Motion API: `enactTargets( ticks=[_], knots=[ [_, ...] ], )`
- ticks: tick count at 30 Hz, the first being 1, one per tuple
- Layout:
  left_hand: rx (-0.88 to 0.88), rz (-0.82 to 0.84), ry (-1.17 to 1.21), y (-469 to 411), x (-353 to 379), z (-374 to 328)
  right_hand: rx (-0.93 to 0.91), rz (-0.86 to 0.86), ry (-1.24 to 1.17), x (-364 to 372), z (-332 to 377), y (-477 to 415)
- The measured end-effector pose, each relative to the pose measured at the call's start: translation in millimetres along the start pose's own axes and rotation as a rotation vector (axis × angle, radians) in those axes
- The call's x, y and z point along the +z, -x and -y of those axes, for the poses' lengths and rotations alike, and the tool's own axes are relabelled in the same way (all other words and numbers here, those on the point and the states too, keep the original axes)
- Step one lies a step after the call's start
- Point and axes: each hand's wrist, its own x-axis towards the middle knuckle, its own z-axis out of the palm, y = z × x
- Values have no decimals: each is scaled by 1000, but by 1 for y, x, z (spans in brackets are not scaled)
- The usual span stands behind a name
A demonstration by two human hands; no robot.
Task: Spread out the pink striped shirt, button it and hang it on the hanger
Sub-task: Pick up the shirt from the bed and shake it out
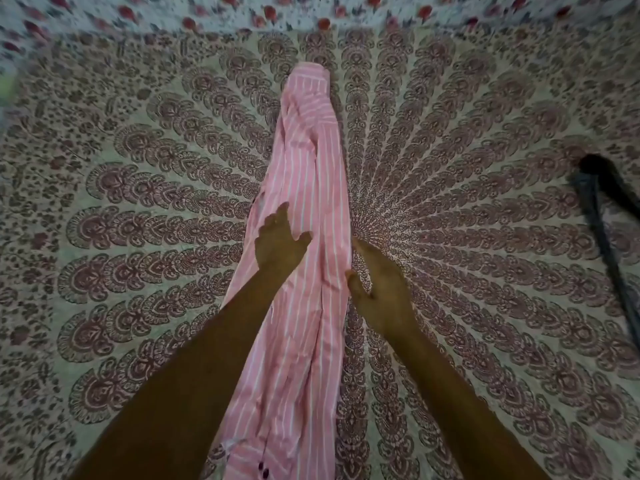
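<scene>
Surface: cream cotton bedspread printed with maroon feather-shaped motifs fanning out from a centre (485,188); it fills nearly the whole frame. Along the top edge runs a strip of white cloth with red flower print (242,12), blurred.

Item 1: pink shirt with thin white stripes (308,188). It lies on the bedspread, bunched lengthwise into one long narrow band from the upper centre of the frame down to the bottom centre. It is not spread flat, and folds run along its length. Two small dark round buttons (262,467) show at its lower end, near the bottom edge of the frame.

Item 2: dark grey angled hanger (602,230), at the right edge of the frame, well apart from the shirt. Only part of it shows, and it is blurred.

Item 3: left hand (280,245), centre of the frame, forearm bare. It rests palm down on the left part of the shirt band. The fingers are straight and close together, pointing to the top of the frame. The thumb is spread out to the right across the stripes.

Item 4: right hand (379,289), just right of centre, forearm bare. It lies on the bedspread just beside the shirt's right edge, fingers straight and thumb held apart. The thumb tip and the fingertips touch that edge, and bedspread print shows in the gap between them.
</scene>
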Motion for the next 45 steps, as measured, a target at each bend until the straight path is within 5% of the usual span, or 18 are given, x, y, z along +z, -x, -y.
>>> enactTargets(
  ticks=[4,11,18,23,27,32,37,41,45],
  knots=[
    [-74,65,-2,-33,12,6,11,-25,-20,5,-10,-25],
    [344,-44,103,-32,14,0,80,-59,-143,12,-23,-58],
    [588,357,93,91,34,-4,253,-171,-391,7,-7,-71],
    [617,573,22,161,54,10,198,0,-27,20,-11,-71],
    [549,703,85,147,34,6,340,22,86,34,-24,-69],
    [385,297,212,49,-8,4,525,-244,-274,31,-40,-82],
    [434,-79,22,-54,-25,-34,711,-345,-341,17,-62,-90],
    [536,-154,-104,-125,-5,-68,790,-668,-351,-2,-78,-94],
    [463,-75,-547,-168,20,-82,748,-736,-288,-18,-100,-85]
  ],
)
